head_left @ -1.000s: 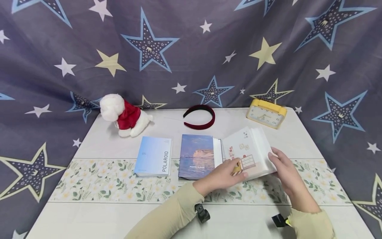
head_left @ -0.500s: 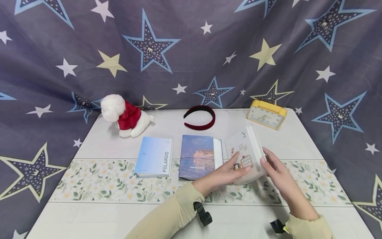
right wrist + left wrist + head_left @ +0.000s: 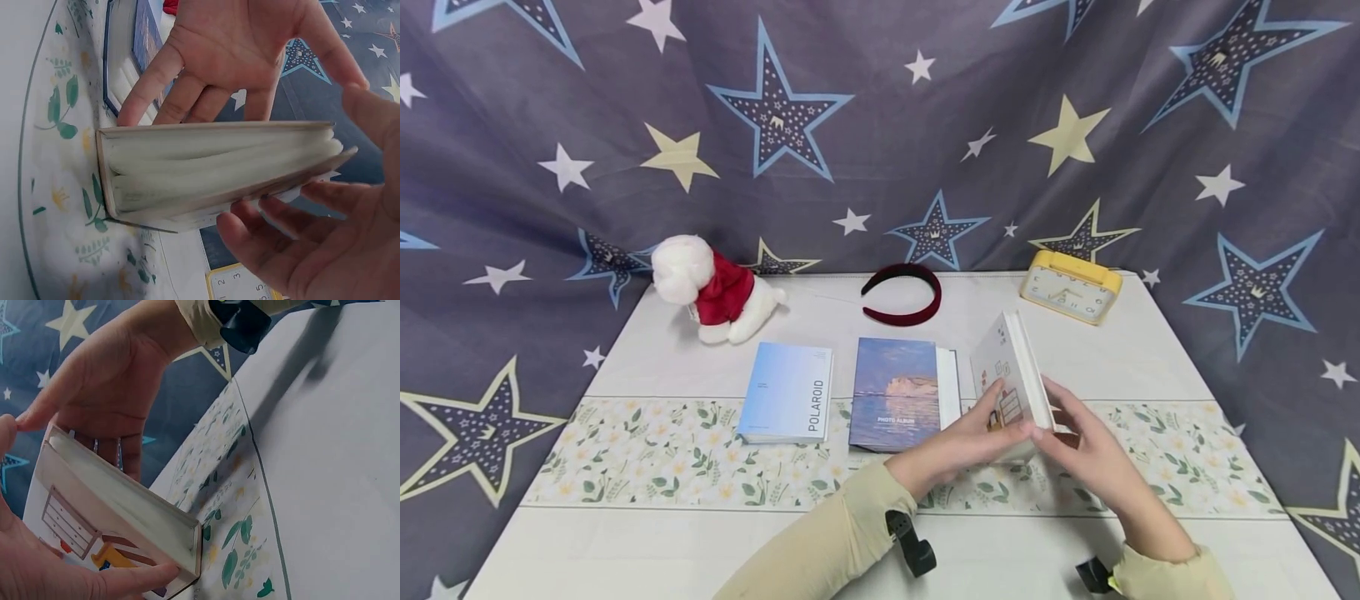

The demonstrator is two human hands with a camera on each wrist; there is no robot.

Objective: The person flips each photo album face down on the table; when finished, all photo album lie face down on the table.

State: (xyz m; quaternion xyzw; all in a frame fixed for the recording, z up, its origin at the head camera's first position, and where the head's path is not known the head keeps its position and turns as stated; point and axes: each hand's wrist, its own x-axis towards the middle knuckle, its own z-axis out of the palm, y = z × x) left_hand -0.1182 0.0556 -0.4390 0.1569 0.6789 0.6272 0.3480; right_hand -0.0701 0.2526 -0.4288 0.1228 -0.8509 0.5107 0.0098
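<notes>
Two tan sleeves, left [image 3: 820, 533] and right [image 3: 1172, 575], reach in over the near part of the white desk [image 3: 625, 550], each with a black device at the wrist, one on the left [image 3: 912, 546] and one on the right [image 3: 1093, 575]. Beyond them, the left hand [image 3: 962, 442] and the right hand [image 3: 1097, 450] support a small white book [image 3: 1011, 375] between them, right of centre on the desk. It is tilted, spine down and page edges up, its near end towards the person; whether the spine touches the desk is hard to tell. The left hand lies along the picture-printed cover with its fingers nearly straight. The right hand is spread on the opposite side, its fingers slightly bent against the other cover, and the two thumbs meet just past the page edges.

Under and around the book runs a floral band [image 3: 662, 483] across the desk. Just left of the book lies a blue photo album [image 3: 893, 387] with a seascape on its front, and farther left a pale blue album [image 3: 786, 392] marked POLAROID.

Behind these are a dark red headband [image 3: 933, 296] near the middle, a white plush toy in red [image 3: 718, 292] to the left, and a yellow clock [image 3: 1069, 287] to the right. A dark curtain with stars [image 3: 865, 142] hangs at the back.
</notes>
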